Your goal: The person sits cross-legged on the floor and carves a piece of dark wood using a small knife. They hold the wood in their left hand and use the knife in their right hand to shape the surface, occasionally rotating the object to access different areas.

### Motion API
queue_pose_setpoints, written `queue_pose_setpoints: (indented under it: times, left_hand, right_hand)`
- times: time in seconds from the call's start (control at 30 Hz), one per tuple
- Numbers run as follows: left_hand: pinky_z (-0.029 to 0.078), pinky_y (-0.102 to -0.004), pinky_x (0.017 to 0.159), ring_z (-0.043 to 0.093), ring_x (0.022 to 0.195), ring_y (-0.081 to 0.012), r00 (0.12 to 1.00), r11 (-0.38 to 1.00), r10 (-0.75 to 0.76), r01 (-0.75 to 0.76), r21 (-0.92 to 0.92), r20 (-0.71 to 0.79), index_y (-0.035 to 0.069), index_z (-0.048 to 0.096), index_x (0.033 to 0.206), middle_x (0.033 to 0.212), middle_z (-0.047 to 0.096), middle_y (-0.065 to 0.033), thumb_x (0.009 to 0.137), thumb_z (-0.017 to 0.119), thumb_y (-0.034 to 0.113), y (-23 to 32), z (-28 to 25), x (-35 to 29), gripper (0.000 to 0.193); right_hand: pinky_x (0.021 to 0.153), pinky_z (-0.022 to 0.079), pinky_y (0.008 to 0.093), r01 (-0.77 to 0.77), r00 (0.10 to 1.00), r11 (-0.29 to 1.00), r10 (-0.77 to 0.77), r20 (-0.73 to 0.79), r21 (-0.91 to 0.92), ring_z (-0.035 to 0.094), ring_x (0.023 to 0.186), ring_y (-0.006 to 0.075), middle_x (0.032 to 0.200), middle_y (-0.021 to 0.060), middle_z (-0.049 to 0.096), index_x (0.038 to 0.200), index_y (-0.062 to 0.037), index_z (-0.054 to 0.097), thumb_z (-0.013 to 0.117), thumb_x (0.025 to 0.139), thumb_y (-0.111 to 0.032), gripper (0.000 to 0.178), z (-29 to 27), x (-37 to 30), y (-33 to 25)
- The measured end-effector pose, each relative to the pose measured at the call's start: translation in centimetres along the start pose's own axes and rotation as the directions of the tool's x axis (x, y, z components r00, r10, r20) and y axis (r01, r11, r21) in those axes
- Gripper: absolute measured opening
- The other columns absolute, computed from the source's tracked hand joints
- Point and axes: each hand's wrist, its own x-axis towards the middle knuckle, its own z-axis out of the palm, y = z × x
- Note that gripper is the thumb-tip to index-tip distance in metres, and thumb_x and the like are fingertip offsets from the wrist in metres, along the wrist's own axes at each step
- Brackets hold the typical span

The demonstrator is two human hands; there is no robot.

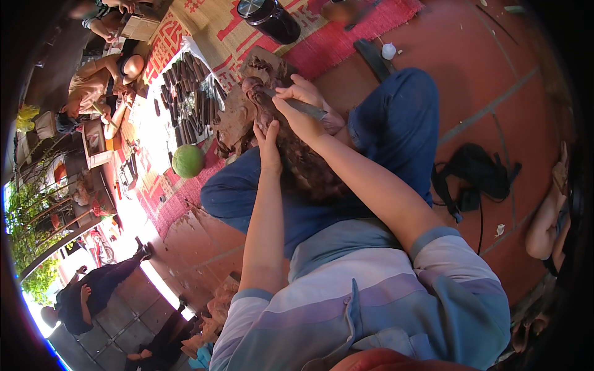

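A dark brown wood carving [303, 159] with a bearded head rests across my lap, between my jean-clad legs. My left hand [268, 147] grips its near left side, fingers curled against the wood. Over the upper part, my right hand [301, 122] is closed around a flat grey tool [314, 111], its inner end by the carved head. The tool's exact kind is unclear. My bare foot [304, 89] lies just past the right hand. Beyond the carving are paler, rough carved wood pieces [236, 117].
Many dark-handled carving tools [189, 89] lie on a white sheet beside a green watermelon [187, 161] on a red patterned mat [179, 207]. A black canister [269, 21] stands farther off. A black bag-like item [475, 172] is at right. People sit and stand at left.
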Motion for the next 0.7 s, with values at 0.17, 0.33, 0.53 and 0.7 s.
queue_pose_setpoints:
  times: [0.17,0.33,0.53,0.7]
  left_hand:
    - [0.031,-0.0339,0.108,0.038,0.129,-0.0243,0.999,0.998,0.011,-0.009,0.06,-0.041,0.001,0.017,0.148,0.142,0.037,-0.0145,0.086,0.068,0.031,-0.2,0.1,0.2,0.085]
    - [0.03,-0.0338,0.108,0.038,0.129,-0.0243,0.999,0.999,0.0,0.001,0.039,-0.034,0.002,0.018,0.148,0.142,0.037,-0.0144,0.086,0.068,0.03,-0.8,-0.3,0.1,0.083]
    - [0.029,-0.0343,0.108,0.036,0.131,-0.025,0.999,0.998,-0.005,0.007,0.058,-0.042,0.003,0.018,0.148,0.144,0.035,-0.0152,0.086,0.068,0.03,-0.7,-0.5,0.6,0.085]
    - [0.026,-0.0348,0.111,0.032,0.136,-0.0253,1.0,0.999,0.03,-0.03,0.029,-0.009,0.001,0.016,0.149,0.148,0.03,-0.017,0.087,0.067,0.03,-0.4,0.0,-0.3,0.086]
  right_hand:
    - [0.089,0.048,0.0277,-0.032,0.996,0.998,0.036,0.076,-0.047,0.064,0.103,0.0177,0.095,0.0092,0.068,0.085,0.0003,0.063,0.068,0.083,0.0,0.006,-1.1,-2.1,0.7]
    - [0.084,0.051,0.0282,-0.062,0.998,0.992,0.061,0.016,0.107,0.066,0.097,0.018,0.091,0.0088,0.069,0.078,0.0001,0.061,0.07,0.083,-0.001,0.01,0.1,-0.4,-0.1]
    - [0.083,0.051,0.0274,-0.024,1.0,0.998,0.024,0.007,0.05,0.066,0.095,0.0174,0.09,0.0107,0.069,0.082,-0.0004,0.063,0.068,0.084,-0.005,0.007,-0.2,-0.3,0.1]
    - [0.078,0.052,0.0259,-0.041,0.999,0.998,0.04,0.012,0.054,0.067,0.085,0.0143,0.08,0.0074,0.069,0.079,-0.001,0.063,0.07,0.082,-0.005,0.009,-0.6,-2.4,2.6]
